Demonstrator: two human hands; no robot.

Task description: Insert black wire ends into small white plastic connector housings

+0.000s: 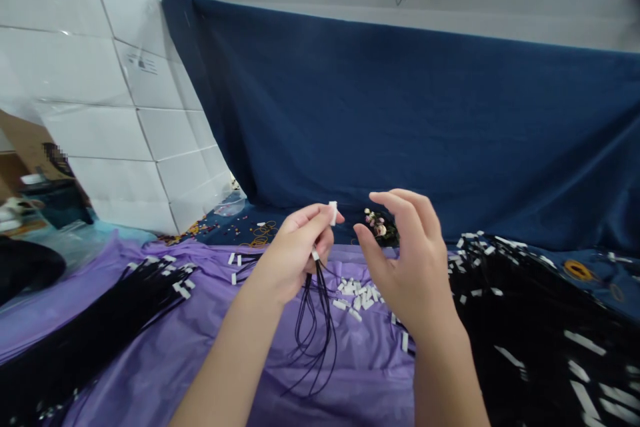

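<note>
My left hand (305,243) is closed in the middle of the view. A small white tab (333,213) is pinched between its thumb and forefinger. Below the fingers hang several thin black cords (320,320), looped, with another white piece (315,253) at their top. My right hand (407,253) is raised a little way to the right, thumb and fingers apart, with nothing in it. Between and beneath the hands, a loose heap of small white tabs (363,293) lies on the purple cloth (360,373).
Bundled black cords with white ends (100,327) lie at left. A larger black pile with white tabs (530,333) covers the right. White boxes (95,80) are stacked at left beside a blue cloth (375,113). Behind my hands are small flowers (380,225) and yellow bands (260,233).
</note>
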